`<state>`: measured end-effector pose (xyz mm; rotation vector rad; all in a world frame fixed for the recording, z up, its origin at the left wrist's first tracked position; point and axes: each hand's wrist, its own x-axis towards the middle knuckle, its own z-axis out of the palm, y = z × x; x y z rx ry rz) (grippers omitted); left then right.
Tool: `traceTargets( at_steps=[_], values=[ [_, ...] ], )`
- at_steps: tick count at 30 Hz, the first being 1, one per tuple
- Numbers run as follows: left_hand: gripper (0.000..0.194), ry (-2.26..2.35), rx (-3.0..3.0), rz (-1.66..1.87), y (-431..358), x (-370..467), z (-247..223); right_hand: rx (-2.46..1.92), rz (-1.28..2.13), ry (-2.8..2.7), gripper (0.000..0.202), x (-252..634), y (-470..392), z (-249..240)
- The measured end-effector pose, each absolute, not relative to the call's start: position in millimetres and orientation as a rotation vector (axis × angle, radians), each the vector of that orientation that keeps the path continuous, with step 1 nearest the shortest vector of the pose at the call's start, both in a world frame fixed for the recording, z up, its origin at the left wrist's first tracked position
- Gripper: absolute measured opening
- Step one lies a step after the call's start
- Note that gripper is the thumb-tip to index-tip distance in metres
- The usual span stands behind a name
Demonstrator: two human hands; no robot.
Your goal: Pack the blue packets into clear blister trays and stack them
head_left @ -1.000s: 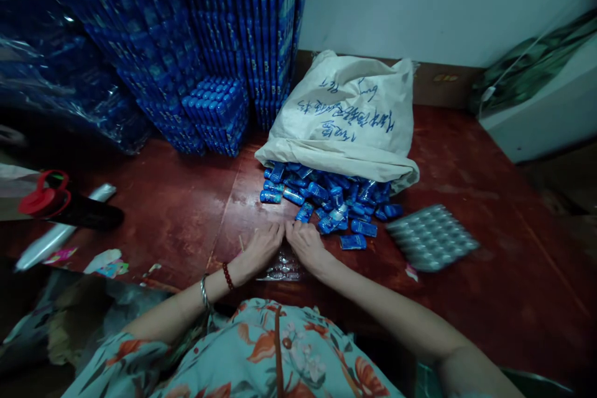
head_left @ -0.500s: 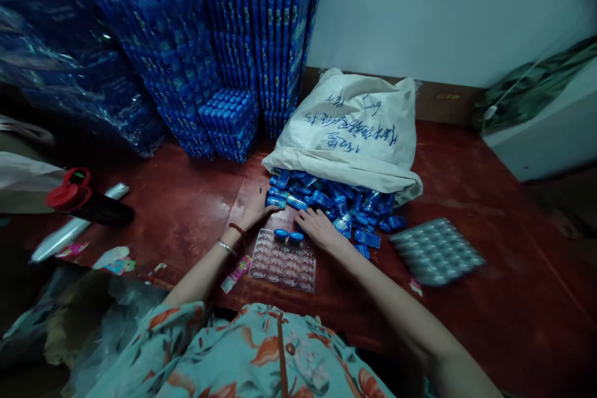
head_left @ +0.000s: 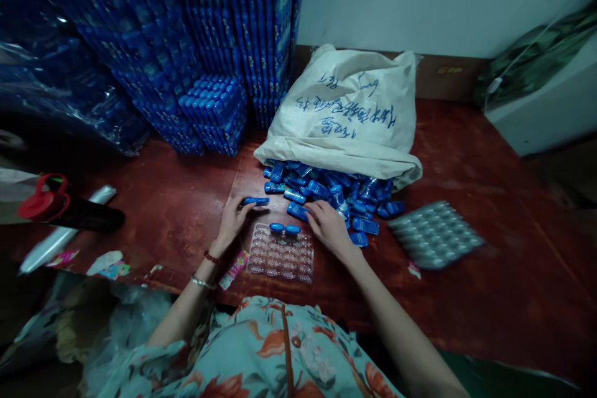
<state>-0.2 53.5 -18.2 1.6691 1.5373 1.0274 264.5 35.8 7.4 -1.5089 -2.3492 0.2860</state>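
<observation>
Clear plastic tray with rows of moulded cups (head_left: pixel 280 261): lying flat at the clock's centre; being thin, it could be skidding if my wrist is brushing it.

Two blue oval-ended containers (head_left: pixel 277 227): standing in its twelve o'clock row; a knock to the tray could be toppling them.

My right hand (head_left: pixel 330 230), two o'clock: its fingertips are touching a flat blue labelled container (head_left: pixel 296 211) at one end; whether they are gripping firmly, I cannot tell.

My left hand (head_left: pixel 229 219), ten o'clock: thumb and fingers are pinching a slim blue container (head_left: pixel 257 201) by its near end; it could be slipping or swivelling, its long end hanging unsupported.

Stack of grey cupped trays (head_left: pixel 436 235): resting at three o'clock, well apart.

Heap of loose blue containers (head_left: pixel 359 191), one o'clock: lying jumbled; pulling one could be sending others sliding.

White woven sack with blue handwriting (head_left: pixel 345 106): lying behind the heap; its slumping could be pushing more outward.

Tall blue stacks of packed containers (head_left: pixel 268 37): standing at eleven o'clock, farthest; a bump could be toppling them.
</observation>
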Motion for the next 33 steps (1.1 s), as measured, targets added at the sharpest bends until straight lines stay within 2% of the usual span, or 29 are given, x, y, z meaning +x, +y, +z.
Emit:
traceTargets(
  at_steps=[3,10,14,19,22,25,30,33],
  values=[
    [0.023,1.543,1.551,1.166,26.9,-8.0,-2.7,-1.67,0.347,-2.567,0.023,239.7,55.1,14.4],
    [0.015,1.577,1.72,1.02,-38.6,1.9,8.3,-1.712,0.516,-2.623,0.032,234.8,68.1,18.4],
    [0.022,1.457,2.021,1.001,-39.3,21.6,-7.7,-1.612,0.744,-1.999,0.03,275.2,44.9,16.4],
    [0.031,1.336,2.39,0.79,-22.9,26.7,-18.7,-1.463,1.098,-1.222,0.029,296.8,-19.6,5.0],
    [0.028,1.275,2.53,0.596,-16.3,24.8,-10.9,-1.418,0.995,-1.225,0.021,278.1,-50.1,-2.9],
    [0.022,1.193,2.648,0.351,-12.9,27.9,0.7,-1.339,0.681,-1.506,0.016,253.8,-58.3,-12.3],
    [0.022,1.168,2.789,0.021,-12.7,45.6,6.1,-1.18,0.413,-2.108,0.026,237.2,-42.9,-17.6],
    [0.026,1.213,2.748,0.093,-12.8,48.5,0.7,-1.28,0.291,-2.382,0.031,233.2,-34.5,-5.9]
  ],
)
